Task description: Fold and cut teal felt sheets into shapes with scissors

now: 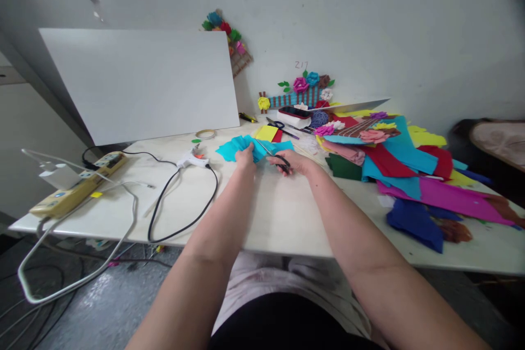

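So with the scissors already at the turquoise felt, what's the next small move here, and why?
Probably close the scissors for a short snip. The right hand has its fingers in the black handles, the blades point up-left into the turquoise felt, and the left hand pinches that piece just beside them, holding it steady over the table.

blue felt [233, 149] looks soft & matt, scissors [274, 155] w/ shiny metal blades, table [283, 213] smooth & pale.

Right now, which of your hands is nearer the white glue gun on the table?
Left. The left hand grips the turquoise felt just right of the glue gun; the right hand, holding scissors, is farther right.
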`<action>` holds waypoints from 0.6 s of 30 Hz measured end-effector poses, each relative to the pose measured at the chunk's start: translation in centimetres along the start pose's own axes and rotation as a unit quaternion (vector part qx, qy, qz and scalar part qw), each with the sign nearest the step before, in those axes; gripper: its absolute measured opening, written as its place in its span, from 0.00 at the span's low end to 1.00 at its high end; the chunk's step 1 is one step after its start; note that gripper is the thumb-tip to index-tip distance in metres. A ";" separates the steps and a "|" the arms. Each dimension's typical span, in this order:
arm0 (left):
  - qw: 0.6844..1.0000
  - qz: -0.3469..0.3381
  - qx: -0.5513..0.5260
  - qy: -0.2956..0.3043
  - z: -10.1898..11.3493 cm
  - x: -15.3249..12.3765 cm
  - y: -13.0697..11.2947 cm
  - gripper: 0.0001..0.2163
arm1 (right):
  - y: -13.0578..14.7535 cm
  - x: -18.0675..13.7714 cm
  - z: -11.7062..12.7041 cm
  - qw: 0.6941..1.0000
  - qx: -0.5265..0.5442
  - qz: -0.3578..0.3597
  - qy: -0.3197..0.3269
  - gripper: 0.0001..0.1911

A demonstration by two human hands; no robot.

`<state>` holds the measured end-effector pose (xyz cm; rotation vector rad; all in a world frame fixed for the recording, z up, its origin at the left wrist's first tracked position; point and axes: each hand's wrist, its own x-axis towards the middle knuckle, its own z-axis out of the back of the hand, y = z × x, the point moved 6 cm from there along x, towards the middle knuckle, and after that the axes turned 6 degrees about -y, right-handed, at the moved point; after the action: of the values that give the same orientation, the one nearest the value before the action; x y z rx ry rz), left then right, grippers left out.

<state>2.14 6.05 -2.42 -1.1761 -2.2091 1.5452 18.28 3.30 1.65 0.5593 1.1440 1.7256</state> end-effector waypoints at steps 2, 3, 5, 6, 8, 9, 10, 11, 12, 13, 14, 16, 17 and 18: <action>1.000 -0.002 -0.003 0.001 0.0 -0.2 -0.1 0.07 | -0.1 0.2 0.0 1.000 -0.004 0.004 -0.002 0.19; 1.000 -0.001 -0.004 0.002 0.0 -0.2 -0.1 0.06 | -0.1 0.2 0.0 1.000 -0.006 0.005 -0.004 0.19; 1.000 0.003 -0.007 0.003 0.0 -0.3 -0.1 0.06 | -0.1 0.3 -0.1 1.000 -0.007 0.004 -0.008 0.19; 1.000 0.004 -0.009 0.005 0.0 -0.4 -0.1 0.06 | -0.2 0.4 -0.1 1.000 -0.007 0.003 -0.010 0.18; 1.000 0.003 -0.013 0.007 0.0 -0.4 -0.1 0.06 | -0.2 0.5 -0.1 1.000 -0.007 0.001 -0.013 0.19; 1.000 0.001 -0.013 0.006 0.0 -0.4 -0.1 0.06 | -0.2 0.5 -0.1 1.000 -0.009 0.001 -0.014 0.19; 1.000 -0.001 -0.013 0.005 0.0 -0.4 -0.1 0.06 | -0.3 0.6 -0.1 1.000 -0.011 0.002 -0.014 0.19; 1.000 -0.003 -0.012 0.004 0.0 -0.3 -0.1 0.06 | -0.3 0.6 -0.1 1.000 -0.012 0.003 -0.014 0.19; 1.000 -0.003 -0.011 0.002 0.0 -0.3 -0.1 0.06 | -0.3 0.6 -0.1 1.000 -0.013 0.004 -0.014 0.19; 1.000 -0.002 -0.008 0.000 0.0 -0.3 -0.1 0.06 | -0.3 0.7 -0.1 1.000 -0.014 0.004 -0.015 0.19; 1.000 0.000 -0.005 -0.003 0.0 -0.2 -0.1 0.06 | -0.3 0.7 -0.1 1.000 -0.014 0.005 -0.016 0.18; 1.000 0.002 0.000 -0.007 0.1 -0.2 0.0 0.07 | -0.3 0.7 -0.1 1.000 -0.012 0.007 -0.019 0.18; 1.000 0.002 0.001 -0.007 0.1 -0.2 -0.1 0.07 | -0.3 0.6 -0.1 1.000 -0.012 0.009 -0.021 0.19; 1.000 0.002 -0.001 -0.003 0.1 -0.2 -0.1 0.07 | -0.3 0.6 -0.1 1.000 -0.012 0.009 -0.021 0.19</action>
<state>2.15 5.87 -2.34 -1.1782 -2.2147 1.5510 18.04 3.82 1.29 0.5918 1.0906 1.7330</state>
